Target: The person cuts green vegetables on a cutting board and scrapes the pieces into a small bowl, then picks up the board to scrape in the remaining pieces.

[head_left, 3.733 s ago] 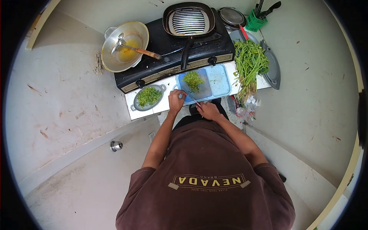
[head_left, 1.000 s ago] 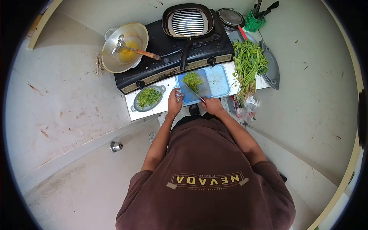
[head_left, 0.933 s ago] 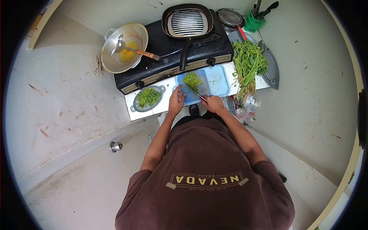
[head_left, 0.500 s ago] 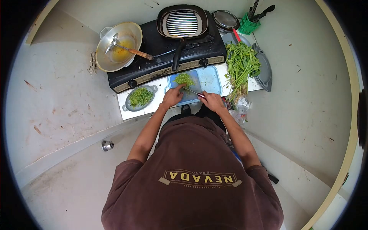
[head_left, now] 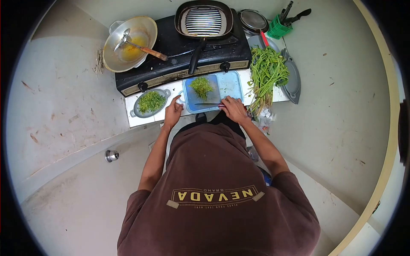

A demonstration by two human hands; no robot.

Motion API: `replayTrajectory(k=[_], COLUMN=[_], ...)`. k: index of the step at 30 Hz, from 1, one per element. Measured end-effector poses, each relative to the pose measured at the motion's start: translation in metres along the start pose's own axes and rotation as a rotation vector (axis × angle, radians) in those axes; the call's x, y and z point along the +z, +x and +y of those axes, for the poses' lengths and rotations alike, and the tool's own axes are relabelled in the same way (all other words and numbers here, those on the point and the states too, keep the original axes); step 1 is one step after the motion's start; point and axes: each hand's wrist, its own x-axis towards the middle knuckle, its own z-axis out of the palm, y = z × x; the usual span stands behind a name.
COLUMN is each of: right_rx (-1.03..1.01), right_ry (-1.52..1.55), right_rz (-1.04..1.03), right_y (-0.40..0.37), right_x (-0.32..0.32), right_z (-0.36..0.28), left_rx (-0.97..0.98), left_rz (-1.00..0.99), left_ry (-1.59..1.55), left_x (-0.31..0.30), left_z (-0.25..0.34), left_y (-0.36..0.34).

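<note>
My right hand (head_left: pixel 234 108) is closed on the handle of a knife (head_left: pixel 207 104), its blade pointing left over the near side of a blue tray (head_left: pixel 232 83). Chopped greens (head_left: pixel 200 88) sit in a heap on the darker blue left part of this tray, apart from the blade. My left hand (head_left: pixel 173 112) is off the tray, holding nothing, with its fingers partly spread. It hovers between the tray's left handle and an oval grey dish (head_left: pixel 137 112) that carries more chopped greens (head_left: pixel 151 102).
Behind the tray stands a black stove (head_left: pixel 166 47) with a wok (head_left: pixel 112 53), a ladle (head_left: pixel 149 52) and a grill pan (head_left: pixel 204 21). Uncut leafy greens (head_left: pixel 268 70) lie at the right. A green basket (head_left: pixel 279 28) holds knives at the back.
My left hand has let go of the chopped greens and moved left off the tray. The knife has shifted toward me, away from the heap, its blade now lying more sideways.
</note>
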Motion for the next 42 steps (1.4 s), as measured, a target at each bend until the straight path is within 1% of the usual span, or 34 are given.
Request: replayTrajectory(k=[1, 4, 10, 13, 16, 20, 24, 27, 28, 29, 30, 32, 33, 34, 38, 39, 40, 41, 42], right_rx=[-0.008, -0.032, 0.027, 0.026, 0.009, 0.023, 0.126, 0.291, 0.355, 0.352, 0.437, 0.603, 0.646, 0.68, 0.804, 0.833, 0.857, 0.814, 0.794], right_ry=[0.004, -0.019, -0.002, 0.038, 0.05, 0.115, 0.146, 0.182, 0.2, 0.197, 0.239, 0.323, 0.337, 0.349, 0.376, 0.38, 0.385, 0.356, 0.331], right_rz=[-0.017, 0.026, 0.013, 0.036, 0.075, 0.13, 0.151, 0.201, 0.221, 0.301, 0.289, 0.266, 0.265, 0.272, 0.311, 0.322, 0.334, 0.45, 0.462], right_y=[0.007, 0.032, 0.068, 0.072, 0.066, 0.05, 0.024, -0.001, -0.01, -0.018, -0.025, -0.037, -0.04, -0.041, -0.036, -0.032, -0.029, -0.025, -0.024], right_x=[-0.001, 0.002, 0.004, 0.001, -0.005, -0.015, -0.017, -0.014, -0.009, -0.005, -0.005, -0.006, -0.007, -0.006, -0.004, -0.002, 0.001, 0.003, 0.007], right_z=[0.001, 0.007, 0.012, 0.01, 0.002, -0.011, -0.012, -0.007, -0.001, 0.005, 0.007, 0.013, 0.017, 0.02, 0.034, 0.035, 0.034, 0.032, 0.032], left_rx=[-0.002, -0.024, -0.041, 0.078, 0.13, 0.16, 0.109, 0.11, 0.087, 0.064, 0.039, 0.093, 0.131, 0.169, 0.138, 0.089, 0.095, 0.101, 0.108], left_rz=[0.013, 0.034, 0.04, 0.018, -0.158, -0.368, -0.383, -0.303, -0.287, -0.271, -0.256, -0.142, -0.071, 0.002, 0.175, 0.145, 0.168, 0.196, 0.23], left_ry=[0.003, -0.024, -0.05, -0.053, -0.042, 0.096, 0.169, 0.083, 0.05, 0.017, -0.014, -0.027, -0.018, -0.01, 0.136, 0.114, 0.116, 0.119, 0.123], left_x=[-0.001, -0.001, 0.003, 0.007, 0.01, 0.03, 0.038, 0.038, 0.036, 0.033, 0.032, 0.033, 0.035, 0.036, 0.034, 0.034, 0.039, 0.043, 0.045], left_z=[-0.002, -0.003, 0.005, 0.018, 0.048, 0.056, 0.048, 0.04, 0.041, 0.042, 0.041, 0.031, 0.024, 0.017, 0.005, -0.002, -0.008, -0.012, -0.014], left_y=[-0.002, -0.009, -0.009, 0.0, 0.009, 0.03, 0.041, 0.038, 0.036, 0.034, 0.032, 0.03, 0.029, 0.029, 0.024, 0.025, 0.024, 0.024, 0.025])
